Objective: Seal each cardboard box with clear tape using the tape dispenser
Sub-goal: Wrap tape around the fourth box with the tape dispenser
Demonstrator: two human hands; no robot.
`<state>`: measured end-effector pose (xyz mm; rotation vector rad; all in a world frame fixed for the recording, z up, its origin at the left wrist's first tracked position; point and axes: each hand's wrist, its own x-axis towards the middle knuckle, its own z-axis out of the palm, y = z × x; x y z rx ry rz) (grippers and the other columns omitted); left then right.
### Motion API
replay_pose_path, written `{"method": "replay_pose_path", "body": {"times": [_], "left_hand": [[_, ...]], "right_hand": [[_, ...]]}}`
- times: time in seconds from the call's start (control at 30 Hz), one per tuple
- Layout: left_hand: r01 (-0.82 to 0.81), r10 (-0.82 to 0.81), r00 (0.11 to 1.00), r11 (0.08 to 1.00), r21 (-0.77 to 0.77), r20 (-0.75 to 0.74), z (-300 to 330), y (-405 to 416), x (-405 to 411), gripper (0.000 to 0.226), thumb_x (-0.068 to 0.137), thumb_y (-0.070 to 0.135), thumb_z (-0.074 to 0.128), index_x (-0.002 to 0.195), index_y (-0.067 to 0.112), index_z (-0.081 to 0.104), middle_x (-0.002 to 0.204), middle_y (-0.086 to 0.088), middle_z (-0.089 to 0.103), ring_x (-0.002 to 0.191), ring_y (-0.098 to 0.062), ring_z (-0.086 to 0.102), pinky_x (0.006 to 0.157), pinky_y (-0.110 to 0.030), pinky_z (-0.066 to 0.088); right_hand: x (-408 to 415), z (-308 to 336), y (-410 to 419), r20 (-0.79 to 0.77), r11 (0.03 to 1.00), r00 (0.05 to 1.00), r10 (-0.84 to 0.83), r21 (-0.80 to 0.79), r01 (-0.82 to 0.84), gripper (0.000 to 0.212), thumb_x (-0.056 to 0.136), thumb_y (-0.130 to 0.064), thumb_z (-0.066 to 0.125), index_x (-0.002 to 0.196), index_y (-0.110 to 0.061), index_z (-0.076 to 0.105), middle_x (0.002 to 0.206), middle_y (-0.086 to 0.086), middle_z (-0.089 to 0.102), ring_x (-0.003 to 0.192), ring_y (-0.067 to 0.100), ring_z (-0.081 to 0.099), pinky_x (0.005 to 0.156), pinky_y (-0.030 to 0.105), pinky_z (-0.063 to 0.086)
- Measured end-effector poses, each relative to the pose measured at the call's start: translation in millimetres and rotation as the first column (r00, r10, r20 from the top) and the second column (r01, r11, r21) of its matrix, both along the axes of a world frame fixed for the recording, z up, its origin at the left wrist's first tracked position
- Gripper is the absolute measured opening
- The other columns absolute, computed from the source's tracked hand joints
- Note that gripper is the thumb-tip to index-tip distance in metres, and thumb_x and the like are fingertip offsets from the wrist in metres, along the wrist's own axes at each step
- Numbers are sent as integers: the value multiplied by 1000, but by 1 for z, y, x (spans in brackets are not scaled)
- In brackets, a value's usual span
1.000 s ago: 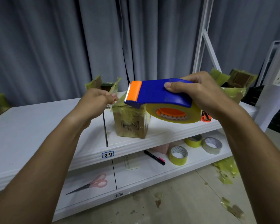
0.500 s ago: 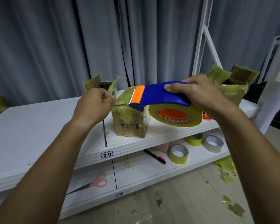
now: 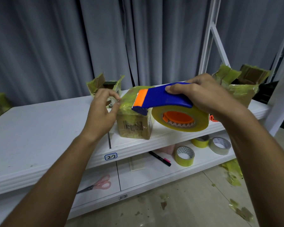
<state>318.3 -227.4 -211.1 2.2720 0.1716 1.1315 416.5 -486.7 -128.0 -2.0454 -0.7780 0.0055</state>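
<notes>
From the camera on your head, you look down at your two bare arms reaching toward a white shelf [image 3: 39, 128] in front of grey curtains [image 3: 72, 46]. Your right hand [image 3: 208, 97] grasps the blue handle of a tape dispenser [image 3: 162, 98], fingers curled over the top; the dispenser has an orange front edge and carries a large roll of clear tape [image 3: 180, 118] with an orange core, held in the air just above the shelf. Your left hand [image 3: 102, 110] is beside the dispenser's front end, thumb and forefinger brought close together at the top left corner of a small cardboard box [image 3: 134, 126]; whether they pinch a strip of tape there I cannot tell. That box stands on the shelf between your hands, closed and covered in yellowish tape, with a printed label on its front. Behind it to the left is a second box [image 3: 103, 84] with its flaps open, and far right a third open box [image 3: 239, 89] partly hidden by your right hand. On the lower shelf lie pink-handled scissors [image 3: 98, 185], a black marker [image 3: 159, 158] and three spare tape rolls [image 3: 184, 155]. Scraps of tape [image 3: 233, 172] litter the floor.
</notes>
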Motion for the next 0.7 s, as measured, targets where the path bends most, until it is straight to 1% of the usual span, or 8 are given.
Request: {"method": "replay_pose_path", "body": {"times": [0.1, 0.23, 0.3, 0.37, 0.47, 0.57, 0.63, 0.7], "left_hand": [[13, -27, 996, 988, 152, 89, -14, -5, 1, 16, 100, 4, 55, 104, 12, 68, 107, 2, 65, 106, -8, 60, 91, -30, 53], [7, -30, 992, 982, 190, 121, -30, -1, 2, 22, 102, 19, 56, 120, 13, 67, 115, 8, 63, 107, 5, 55, 92, -22, 51], [14, -40, 988, 984, 178, 148, -33, 1, 3, 24, 99, 22, 61, 119, 12, 69, 115, 7, 65, 109, 0, 58, 93, -25, 51], [18, -49, 984, 984, 178, 170, -33, 3, 4, 23, 97, 19, 65, 116, 9, 71, 114, 4, 67, 108, -6, 61, 93, -26, 52], [10, -46, 985, 978, 208, 168, -32, 5, 7, 20, 97, 17, 64, 113, 8, 72, 112, 1, 67, 106, -1, 59, 93, -20, 48], [-5, -32, 987, 971, 239, 154, -33, 3, 10, 18, 98, 16, 61, 110, 8, 71, 110, -1, 66, 104, -5, 58, 91, -15, 46], [-8, -27, 991, 964, 265, 130, -31, 3, 12, 16, 100, 15, 60, 110, 9, 70, 108, 1, 63, 100, -6, 56, 87, -12, 44], [-7, -23, 995, 959, 284, 101, -28, 3, 11, 16, 101, 17, 58, 111, 11, 69, 106, 2, 60, 96, -6, 53, 83, -12, 42]], "right_hand": [[-1, 1, -1, -10, 1000, 1000, 0, -12, -1, 41, 83, -57, 70, 81, -17, 77, 70, -5, 75, 68, 14, 72, 69, 32, 55], [-1, -2, -3, -15, 1000, 1000, 10, -12, -10, 41, 83, -57, 70, 83, -17, 77, 72, -5, 75, 69, 14, 73, 68, 31, 55], [0, -3, -3, -20, 1000, 1000, 14, 1, -14, 41, 83, -57, 70, 84, -16, 77, 72, -4, 75, 68, 14, 73, 66, 29, 54], [2, -3, -3, -38, 1000, 999, 26, 9, -25, 42, 82, -57, 71, 84, -16, 77, 73, -4, 76, 69, 14, 73, 67, 29, 55], [5, -6, -7, -93, 997, 993, 67, 33, -64, 41, 81, -55, 72, 82, -15, 77, 74, -2, 76, 66, 13, 74, 66, 29, 56], [11, -8, -16, -150, 995, 984, 95, 52, -88, 38, 80, -53, 74, 75, -16, 75, 72, 0, 76, 61, 14, 73, 63, 29, 54], [17, -8, -24, -174, 995, 980, 100, 38, -94, 41, 76, -56, 75, 73, -15, 77, 76, 2, 77, 67, 20, 75, 74, 38, 60], [22, -7, -32, -202, 995, 974, 100, 23, -97, 46, 67, -61, 77, 74, -15, 79, 80, 5, 78, 73, 26, 76, 86, 46, 60]]}}
